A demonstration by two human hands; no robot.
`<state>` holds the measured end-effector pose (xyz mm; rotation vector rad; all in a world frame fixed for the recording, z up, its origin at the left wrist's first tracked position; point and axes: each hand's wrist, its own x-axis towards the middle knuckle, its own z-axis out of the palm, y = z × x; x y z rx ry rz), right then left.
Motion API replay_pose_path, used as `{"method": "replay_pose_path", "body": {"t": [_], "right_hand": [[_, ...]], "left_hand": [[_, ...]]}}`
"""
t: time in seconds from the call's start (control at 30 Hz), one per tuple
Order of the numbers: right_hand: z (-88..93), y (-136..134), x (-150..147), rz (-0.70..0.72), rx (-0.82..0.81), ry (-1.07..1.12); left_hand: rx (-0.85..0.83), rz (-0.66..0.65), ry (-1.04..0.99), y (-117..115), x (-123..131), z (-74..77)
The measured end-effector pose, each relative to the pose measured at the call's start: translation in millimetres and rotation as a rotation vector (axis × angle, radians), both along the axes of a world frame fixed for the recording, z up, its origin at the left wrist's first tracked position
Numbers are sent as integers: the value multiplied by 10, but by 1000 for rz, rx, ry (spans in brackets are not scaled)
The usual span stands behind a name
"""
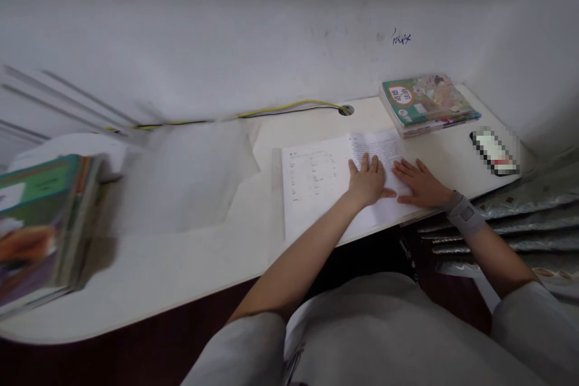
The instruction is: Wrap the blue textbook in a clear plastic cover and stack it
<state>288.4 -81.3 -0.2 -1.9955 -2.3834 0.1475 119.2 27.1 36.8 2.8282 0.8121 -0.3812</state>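
Observation:
An open book or booklet [316, 178] with printed white pages lies on the white desk [190, 265] in front of me. My left hand [367, 180] lies flat on it near the middle fold, fingers stretched out. My right hand [420, 183] rests flat on the right-hand page, fingers spread and pointing left, its thumb side close to my left hand. A grey band [465, 215] is round my right wrist. Neither hand holds anything.
A small stack of colourful books [427, 104] sits at the desk's far right corner, with a phone [494, 151] beside it. A taller pile of books [43, 229] stands at the left. A yellow cable [271, 111] runs along the wall to a desk hole.

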Motion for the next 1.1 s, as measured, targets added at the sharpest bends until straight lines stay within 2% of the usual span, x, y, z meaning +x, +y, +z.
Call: {"method": "replay_pose_path", "body": {"t": [0.27, 0.4, 0.57, 0.7, 0.8, 0.93, 1.1], "right_hand": [[16, -4, -93, 12, 13, -40], [82, 26, -140, 34, 14, -69], [190, -70, -13, 69, 19, -86], [113, -267, -63, 92, 2, -60], [35, -322, -248, 63, 10, -44], [29, -245, -438, 73, 24, -24], [76, -188, -443, 83, 38, -7]], "left_hand": [[-4, 5, -10, -42, 22, 30], [-4, -2, -36, -31, -7, 5], [-57, -101, -76, 24, -170, 44], [-50, -158, 6, 7, -357, 118], [-55, -142, 53, -8, -508, 145], [-69, -88, 76, 10, -666, 130], [-5, -84, 55, -16, -649, 77]]}}
